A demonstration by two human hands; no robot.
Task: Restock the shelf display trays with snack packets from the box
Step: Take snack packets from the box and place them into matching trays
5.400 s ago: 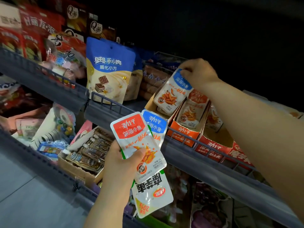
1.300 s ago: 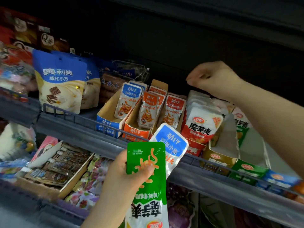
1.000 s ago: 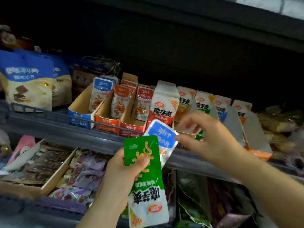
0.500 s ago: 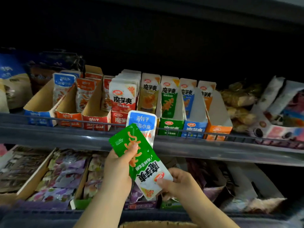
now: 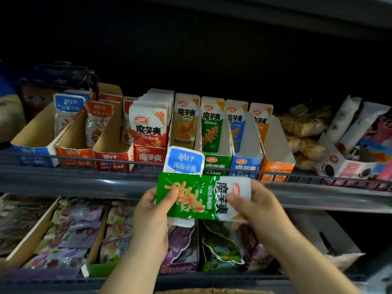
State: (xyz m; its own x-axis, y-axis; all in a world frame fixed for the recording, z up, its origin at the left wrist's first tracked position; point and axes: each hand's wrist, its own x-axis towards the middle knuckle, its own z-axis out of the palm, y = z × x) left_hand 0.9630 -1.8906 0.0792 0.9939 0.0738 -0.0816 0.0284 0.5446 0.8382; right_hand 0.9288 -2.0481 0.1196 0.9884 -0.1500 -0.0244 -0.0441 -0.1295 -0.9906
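A green snack packet lies sideways in front of the shelf rail. My left hand pinches its left end with the thumb on top. My right hand pinches its white right end. Behind it, a blue-topped packet stands up, also held in my left hand. On the shelf above stand display trays: blue, orange, red, a full red one, green, blue and orange, each with packets upright inside.
A dark wire rail runs along the shelf front. Loose bagged snacks and boxes lie at the right. The lower shelf holds trays of purple and green packets. A cardboard edge shows at the bottom.
The view swung right along the shelf. My right hand came down from the trays and took the white end of the green packet, which turned from upright to sideways.
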